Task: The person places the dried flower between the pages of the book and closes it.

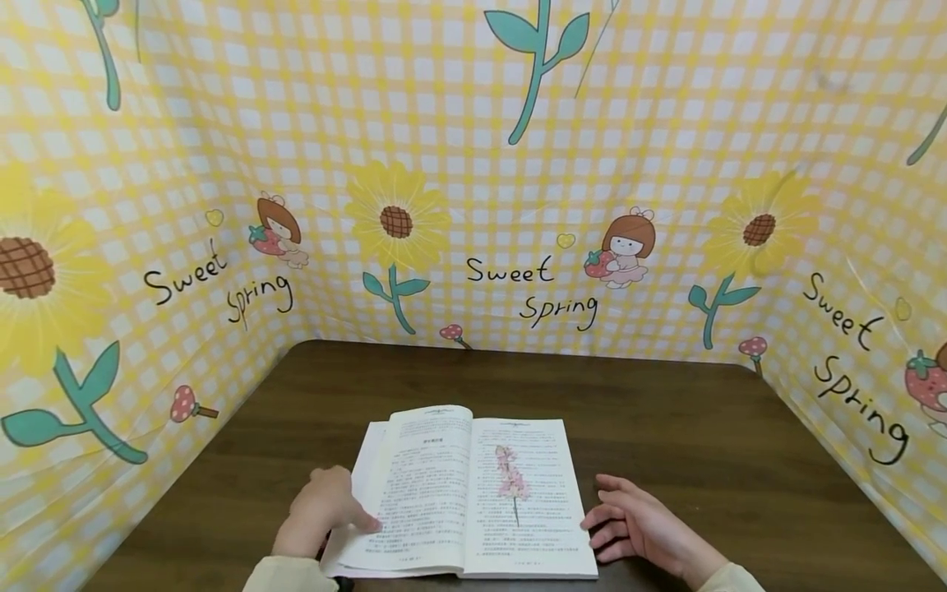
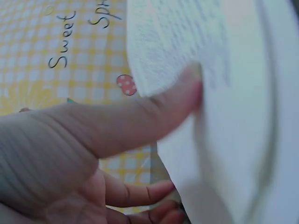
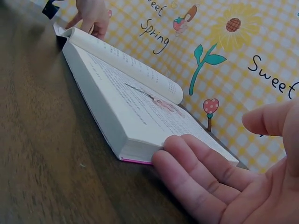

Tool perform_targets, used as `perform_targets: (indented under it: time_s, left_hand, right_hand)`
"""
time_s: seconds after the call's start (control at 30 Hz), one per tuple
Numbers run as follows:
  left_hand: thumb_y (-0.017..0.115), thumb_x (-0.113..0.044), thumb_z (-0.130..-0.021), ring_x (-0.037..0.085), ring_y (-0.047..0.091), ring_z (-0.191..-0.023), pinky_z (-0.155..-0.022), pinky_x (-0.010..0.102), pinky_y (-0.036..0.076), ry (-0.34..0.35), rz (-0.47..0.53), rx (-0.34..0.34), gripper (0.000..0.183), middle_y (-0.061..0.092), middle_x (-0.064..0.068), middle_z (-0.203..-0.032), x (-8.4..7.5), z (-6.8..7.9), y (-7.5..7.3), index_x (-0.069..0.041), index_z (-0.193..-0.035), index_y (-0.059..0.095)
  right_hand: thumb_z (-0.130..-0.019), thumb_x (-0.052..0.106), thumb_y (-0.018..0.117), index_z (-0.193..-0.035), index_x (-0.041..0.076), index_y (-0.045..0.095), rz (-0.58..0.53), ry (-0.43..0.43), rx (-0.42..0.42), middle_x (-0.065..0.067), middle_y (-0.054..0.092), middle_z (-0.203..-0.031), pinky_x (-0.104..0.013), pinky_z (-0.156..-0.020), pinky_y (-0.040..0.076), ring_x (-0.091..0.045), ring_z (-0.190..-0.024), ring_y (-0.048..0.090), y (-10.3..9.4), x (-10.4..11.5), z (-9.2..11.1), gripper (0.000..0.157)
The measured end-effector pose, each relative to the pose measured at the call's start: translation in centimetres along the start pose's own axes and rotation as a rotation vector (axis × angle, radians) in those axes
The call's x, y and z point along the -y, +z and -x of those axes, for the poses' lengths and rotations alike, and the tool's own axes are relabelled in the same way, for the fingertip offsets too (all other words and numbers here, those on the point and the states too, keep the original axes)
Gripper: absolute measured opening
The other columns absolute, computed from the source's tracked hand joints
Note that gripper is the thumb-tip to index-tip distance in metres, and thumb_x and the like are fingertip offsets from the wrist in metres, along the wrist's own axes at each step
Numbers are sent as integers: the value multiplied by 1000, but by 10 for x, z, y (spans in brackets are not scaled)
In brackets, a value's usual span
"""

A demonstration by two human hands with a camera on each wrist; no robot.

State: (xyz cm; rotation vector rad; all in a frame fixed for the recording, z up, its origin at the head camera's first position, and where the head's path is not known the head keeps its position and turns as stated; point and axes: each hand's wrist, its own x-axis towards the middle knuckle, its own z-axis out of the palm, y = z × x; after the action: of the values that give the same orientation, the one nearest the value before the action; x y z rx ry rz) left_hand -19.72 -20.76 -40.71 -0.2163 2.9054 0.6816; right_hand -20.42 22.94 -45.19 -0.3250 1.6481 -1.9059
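Observation:
An open book [image 1: 429, 501] with printed pages lies on the table. On its right page rests a pressed sprig of pink flowers [image 1: 512, 485] with a thin dark stem. My left hand [image 1: 325, 506] holds the book's left side, its thumb [image 2: 173, 102] on the page and the other fingers at or below the outer edge; their tips are partly hidden. Beside the right edge, my right hand [image 1: 644, 526] has relaxed fingers, and their tips touch the side of the book in the right wrist view. Its thumb [image 3: 266, 119] stands away from the book.
Under the book is a dark brown wooden table [image 1: 592, 386]. A yellow and white checked cloth [image 1: 473, 181] with sunflowers and "Sweet Spring" lettering hangs behind it and along both sides.

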Motion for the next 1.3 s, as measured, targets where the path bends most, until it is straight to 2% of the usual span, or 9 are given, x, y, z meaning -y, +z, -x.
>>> perform_targets:
  time_s: [0.27, 0.47, 0.6, 0.73, 0.9, 1.0, 1.07, 1.17, 1.3]
  left_hand:
    - [98, -26, -55, 35, 54, -78, -66, 51, 51, -69, -26, -38, 59, 52, 22, -83, -7, -3, 6, 9, -90, 64]
    - [98, -30, -56, 31, 55, -78, -67, 48, 49, -127, 23, 13, 61, 57, 16, -83, 4, 0, 6, 6, -91, 62]
    - [96, -29, -60, 30, 54, -78, -67, 46, 48, -115, 61, 33, 61, 58, 14, -84, 8, 2, 6, 7, -93, 60]
    - [96, -29, -60, 32, 54, -78, -67, 48, 49, -116, 53, 9, 62, 57, 17, -84, 3, 2, 5, 9, -95, 60]
    - [95, -20, -61, 46, 52, -90, -75, 64, 48, -145, 82, -30, 66, 49, 29, -93, -7, 3, 11, 15, -102, 58]
    - [94, -16, -63, 55, 43, -102, -81, 79, 38, -151, 116, -30, 68, 43, 35, -100, -11, 4, 15, 17, -107, 55]
    - [94, -14, -62, 57, 37, -104, -82, 81, 33, -148, 137, -41, 66, 41, 35, -101, -12, 5, 17, 15, -106, 55]
    - [93, -13, -61, 55, 33, -102, -83, 78, 30, -129, 181, -65, 66, 40, 34, -100, -9, 7, 20, 14, -106, 55]
    - [92, -12, -59, 53, 29, -101, -81, 69, 28, -111, 264, -100, 79, 38, 37, -106, 0, 10, 25, 15, -120, 51]
  right_hand:
    - [-106, 23, 41, -149, -10, -8, -11, 8, -60, -7, 66, -97, -35, -71, 58, -17, -79, 67, 0, -5, -1, 73]
    - [-105, 23, 43, -148, -11, -4, -13, 35, -94, -7, 64, -92, -35, -69, 58, -16, -76, 67, 2, -12, -3, 72]
    - [-105, 22, 45, -148, -13, -2, -5, 40, -117, -7, 63, -90, -34, -68, 58, -16, -74, 67, 3, -14, -2, 72]
    - [-104, 22, 46, -148, -13, -1, 8, 34, -135, -7, 62, -90, -34, -68, 58, -16, -75, 67, 3, -12, -3, 73]
    - [-103, 21, 47, -148, -13, 1, 22, 31, -148, -8, 62, -89, -34, -68, 58, -17, -74, 67, 4, -9, -4, 72]
    - [-103, 20, 47, -148, -13, 2, 27, 34, -146, -8, 62, -89, -34, -68, 58, -17, -74, 67, 4, -9, -4, 72]
    - [-103, 20, 48, -148, -13, 2, 30, 33, -144, -8, 61, -89, -34, -68, 58, -17, -74, 67, 4, -9, -4, 72]
    - [-102, 20, 48, -147, -14, 2, 34, 31, -144, -8, 62, -89, -34, -68, 58, -17, -74, 67, 4, -9, -4, 73]
    - [-103, 20, 47, -148, -14, 2, 44, 37, -146, -8, 61, -89, -34, -67, 58, -17, -74, 67, 4, -9, -4, 72]
